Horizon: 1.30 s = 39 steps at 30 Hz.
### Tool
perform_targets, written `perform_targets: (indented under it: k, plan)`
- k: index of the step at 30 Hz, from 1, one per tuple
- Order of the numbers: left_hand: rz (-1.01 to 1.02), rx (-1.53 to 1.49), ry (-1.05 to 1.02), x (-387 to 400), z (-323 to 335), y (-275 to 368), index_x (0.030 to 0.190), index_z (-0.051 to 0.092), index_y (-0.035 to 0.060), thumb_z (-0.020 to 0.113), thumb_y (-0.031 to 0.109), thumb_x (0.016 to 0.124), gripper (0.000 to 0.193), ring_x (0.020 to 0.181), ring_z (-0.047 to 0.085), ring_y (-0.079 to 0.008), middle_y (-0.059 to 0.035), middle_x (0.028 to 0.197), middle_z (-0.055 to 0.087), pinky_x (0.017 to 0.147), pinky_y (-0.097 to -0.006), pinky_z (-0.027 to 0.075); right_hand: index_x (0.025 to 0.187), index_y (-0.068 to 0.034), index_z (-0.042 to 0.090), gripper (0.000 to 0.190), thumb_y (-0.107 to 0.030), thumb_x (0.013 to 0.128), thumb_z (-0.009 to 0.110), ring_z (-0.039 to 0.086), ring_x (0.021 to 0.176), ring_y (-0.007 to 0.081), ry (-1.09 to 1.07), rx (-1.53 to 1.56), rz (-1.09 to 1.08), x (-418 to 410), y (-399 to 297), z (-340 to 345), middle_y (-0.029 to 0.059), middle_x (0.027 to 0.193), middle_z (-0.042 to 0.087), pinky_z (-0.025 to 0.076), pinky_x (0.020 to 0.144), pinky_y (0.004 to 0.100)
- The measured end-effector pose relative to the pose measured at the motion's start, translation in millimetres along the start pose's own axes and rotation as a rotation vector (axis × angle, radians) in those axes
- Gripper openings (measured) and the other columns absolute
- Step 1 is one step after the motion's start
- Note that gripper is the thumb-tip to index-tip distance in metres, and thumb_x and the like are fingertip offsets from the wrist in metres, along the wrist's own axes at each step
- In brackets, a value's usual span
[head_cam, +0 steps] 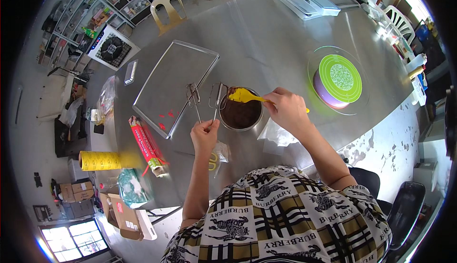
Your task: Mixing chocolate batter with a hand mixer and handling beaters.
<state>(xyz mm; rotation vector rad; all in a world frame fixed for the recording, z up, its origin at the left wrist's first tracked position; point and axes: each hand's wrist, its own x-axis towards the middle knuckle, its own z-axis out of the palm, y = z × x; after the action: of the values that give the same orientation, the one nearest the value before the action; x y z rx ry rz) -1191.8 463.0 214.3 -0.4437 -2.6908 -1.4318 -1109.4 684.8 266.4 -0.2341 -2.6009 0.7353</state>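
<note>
My left hand (204, 136) pinches the metal stems of two mixer beaters (216, 100), whose wire heads point away from me and carry brown residue. Held in my right hand (288, 110) is a yellow spatula (243, 95). Its blade, smeared with dark brown mixture, is over the far rim of a round metal bowl (239, 130) and close to the nearer beater; contact between them is unclear. Dark brown mixture (241, 114) lies inside the bowl. Under my right forearm is a crumpled clear plastic bag (280, 134). Beside my left wrist lie yellow scissor handles (213, 161), partly hidden.
A metal baking tray (167, 88) with red scraps is at the left, near a red baking paper box (144, 141) and a yellow roll (100, 160). At right, a purple container with a green disc (341, 77) stands on a glass plate. Plastic containers (310, 2) sit at the far edge.
</note>
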Motion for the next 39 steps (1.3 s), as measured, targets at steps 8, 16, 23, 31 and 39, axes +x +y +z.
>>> perform_targets:
  k: [8,16,23,31,39]
  plan:
    - [-0.037,-0.002,-0.020,-6,1,13,0.078,0.065,0.0015,0.067,0.016,0.068,0.018,0.047,0.038,-0.0088,-0.0027,0.056,0.044,0.043,-0.0241,0.030,0.069,-0.007,0.060,0.008,-0.014,0.068,0.055,0.057,0.060,0.0241,-0.055,-0.148,-0.117,11,-3,21,0.0073,0.072,0.055,0.045,0.051,0.0338]
    - [0.008,0.009,0.000,-8,5,9,0.079,0.065,0.0017,0.068,0.014,0.066,0.018,0.046,0.038,-0.0075,-0.0021,0.057,0.044,0.041,-0.0232,0.029,0.065,-0.003,0.059,0.008,-0.007,0.063,0.052,0.058,0.067,0.0247,-0.258,-0.273,-0.175,19,-5,25,0.0118,0.074,0.055,0.048,0.056,0.0347]
    - [-0.002,0.042,0.019,-9,10,1,0.076,0.065,0.0023,0.068,0.013,0.066,0.015,0.046,0.043,-0.0142,-0.0058,0.057,0.045,0.042,-0.0277,0.034,0.063,-0.004,0.059,0.007,-0.006,0.062,0.053,0.058,0.066,0.0242,-0.236,-0.346,-0.227,14,-5,17,0.0114,0.074,0.055,0.048,0.056,0.0333]
    - [0.060,0.123,0.015,-8,6,-1,0.076,0.064,0.0008,0.067,0.014,0.066,0.017,0.046,0.043,-0.0143,-0.0057,0.055,0.044,0.043,-0.0279,0.033,0.062,-0.004,0.057,0.006,-0.007,0.062,0.052,0.058,0.067,0.0239,-0.178,-0.299,-0.147,6,-1,14,0.0108,0.072,0.055,0.048,0.055,0.0320]
    - [0.038,0.081,0.029,-11,11,2,0.076,0.063,-0.0003,0.067,0.013,0.066,0.017,0.047,0.044,-0.0172,-0.0074,0.054,0.045,0.045,-0.0301,0.034,0.065,-0.004,0.057,0.007,-0.007,0.064,0.051,0.058,0.067,0.0223,-0.160,-0.332,-0.152,1,-9,22,0.0093,0.073,0.055,0.048,0.054,0.0314]
